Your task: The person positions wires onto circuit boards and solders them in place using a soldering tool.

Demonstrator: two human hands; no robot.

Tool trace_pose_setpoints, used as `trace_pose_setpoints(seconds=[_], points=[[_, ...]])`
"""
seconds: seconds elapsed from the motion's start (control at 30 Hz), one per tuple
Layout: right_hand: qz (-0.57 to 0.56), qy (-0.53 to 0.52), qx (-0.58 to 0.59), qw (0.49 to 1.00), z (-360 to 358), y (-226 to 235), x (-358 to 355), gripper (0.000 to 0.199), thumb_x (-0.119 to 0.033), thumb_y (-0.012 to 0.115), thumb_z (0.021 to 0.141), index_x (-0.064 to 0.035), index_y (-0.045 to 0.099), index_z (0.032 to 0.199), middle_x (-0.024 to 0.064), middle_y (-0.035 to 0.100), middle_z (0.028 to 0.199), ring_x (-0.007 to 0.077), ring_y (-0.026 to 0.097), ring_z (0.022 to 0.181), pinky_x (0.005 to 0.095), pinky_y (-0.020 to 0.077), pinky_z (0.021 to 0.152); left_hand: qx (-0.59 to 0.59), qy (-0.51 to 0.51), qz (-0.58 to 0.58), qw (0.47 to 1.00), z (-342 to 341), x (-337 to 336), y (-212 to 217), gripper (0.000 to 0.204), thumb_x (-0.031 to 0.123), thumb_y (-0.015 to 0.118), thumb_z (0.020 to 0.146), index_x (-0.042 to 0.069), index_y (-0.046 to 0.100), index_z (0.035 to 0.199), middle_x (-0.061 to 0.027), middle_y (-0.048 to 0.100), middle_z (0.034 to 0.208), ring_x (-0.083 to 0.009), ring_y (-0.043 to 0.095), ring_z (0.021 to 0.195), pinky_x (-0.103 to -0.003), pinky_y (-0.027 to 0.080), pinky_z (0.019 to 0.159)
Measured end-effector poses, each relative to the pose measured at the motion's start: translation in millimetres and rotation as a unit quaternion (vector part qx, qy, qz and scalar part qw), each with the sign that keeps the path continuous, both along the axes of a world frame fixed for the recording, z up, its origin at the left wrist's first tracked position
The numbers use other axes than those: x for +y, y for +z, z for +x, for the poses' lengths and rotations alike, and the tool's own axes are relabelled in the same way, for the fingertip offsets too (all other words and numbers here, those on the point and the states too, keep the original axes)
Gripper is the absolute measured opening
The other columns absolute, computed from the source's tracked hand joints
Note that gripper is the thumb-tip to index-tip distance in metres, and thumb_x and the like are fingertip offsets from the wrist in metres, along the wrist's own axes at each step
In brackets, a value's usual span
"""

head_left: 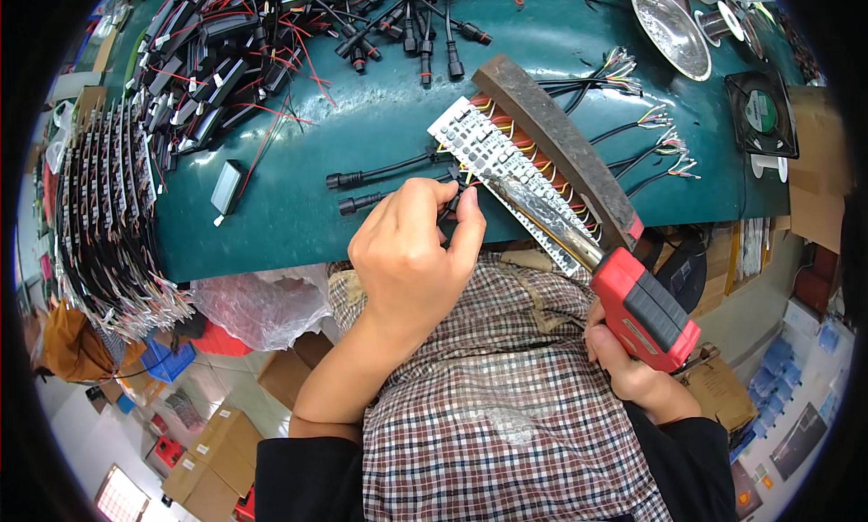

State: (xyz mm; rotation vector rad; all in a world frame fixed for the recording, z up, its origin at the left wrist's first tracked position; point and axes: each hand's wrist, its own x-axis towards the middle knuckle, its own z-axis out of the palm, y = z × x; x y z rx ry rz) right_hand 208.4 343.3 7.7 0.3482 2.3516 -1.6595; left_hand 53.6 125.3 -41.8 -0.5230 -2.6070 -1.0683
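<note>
My left hand [409,237] has thumb and forefinger pinched on a thin wire end of a black connector cable [362,202], at the near edge of a white circuit board panel [470,135]. A second connector cable [375,171] lies just beyond it, with its wires at the board. My right hand [644,377] grips a red and black soldering gun [640,310]. Its metal barrel slants up-left over the board, its tip close to my left fingertips. A long dark bar [556,138] lies along the board's far side, over a row of coloured wires.
Black cased modules with red wires [217,34] are heaped at the far left. Connector cables [425,34] lie at the back. Stripped cables [651,151], a fan [762,115], a metal dish [671,29] and a wire spool [719,22] stand right. Stacked wired boards [107,188] hang over the left edge.
</note>
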Motion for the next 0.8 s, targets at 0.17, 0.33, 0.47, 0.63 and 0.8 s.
trace_pose_setpoints(seconds=[0.17, 0.33, 0.47, 0.63, 0.8], points=[[-0.023, -0.013, -0.007, 1.000, -0.1, -4.4, -0.7, 0.020, -0.004, 0.075, 0.086, -0.0008, 0.070, 0.105, 0.0103, 0.067, 0.085, 0.0273, 0.067, 0.073, 0.0376, 0.0523, 0.066, 0.008, 0.000, -0.005, 1.000, 0.4, -0.8, -1.0, 0.022, 0.008, 0.082, 0.080, 0.005, 0.061, 0.083, -0.0041, 0.070, 0.075, -0.0189, 0.060, 0.053, -0.033, 0.048, 0.050], [-0.031, -0.026, -0.025, 0.999, 1.6, -3.8, -1.6, 0.021, -0.005, 0.074, 0.088, -0.0008, 0.070, 0.107, 0.0101, 0.068, 0.086, 0.0263, 0.068, 0.073, 0.0369, 0.0524, 0.067, 0.010, -0.006, -0.011, 1.000, 0.6, -0.9, -0.4, 0.023, 0.008, 0.083, 0.079, 0.005, 0.061, 0.082, -0.0050, 0.070, 0.075, -0.0216, 0.065, 0.059, -0.034, 0.051, 0.053], [-0.033, -0.034, -0.042, 0.998, -0.5, -1.4, -3.7, 0.021, -0.006, 0.074, 0.090, -0.0002, 0.070, 0.109, 0.0098, 0.069, 0.087, 0.0249, 0.068, 0.074, 0.0363, 0.0525, 0.067, 0.015, -0.005, -0.010, 1.000, 0.9, 0.3, -1.7, 0.023, 0.008, 0.083, 0.079, 0.005, 0.060, 0.082, -0.0052, 0.070, 0.075, -0.0225, 0.067, 0.061, -0.034, 0.052, 0.055], [-0.034, -0.041, -0.037, 0.998, -1.5, -0.3, -6.2, 0.020, -0.006, 0.072, 0.091, 0.0002, 0.069, 0.110, 0.0098, 0.069, 0.088, 0.0236, 0.068, 0.075, 0.0359, 0.0522, 0.067, 0.023, -0.006, -0.017, 1.000, 1.1, 0.6, -1.4, 0.024, 0.009, 0.083, 0.079, 0.005, 0.060, 0.081, -0.0051, 0.070, 0.075, -0.0224, 0.067, 0.062, -0.034, 0.053, 0.055], [-0.035, -0.023, -0.067, 0.997, 1.5, 4.2, -1.6, 0.020, -0.006, 0.072, 0.093, 0.0004, 0.069, 0.112, 0.0086, 0.068, 0.088, 0.0214, 0.066, 0.076, 0.0351, 0.0514, 0.067, 0.019, -0.004, -0.018, 1.000, 0.7, 0.9, -0.6, 0.024, 0.009, 0.083, 0.079, 0.006, 0.059, 0.080, -0.0044, 0.069, 0.074, -0.0224, 0.066, 0.061, -0.035, 0.052, 0.054]])
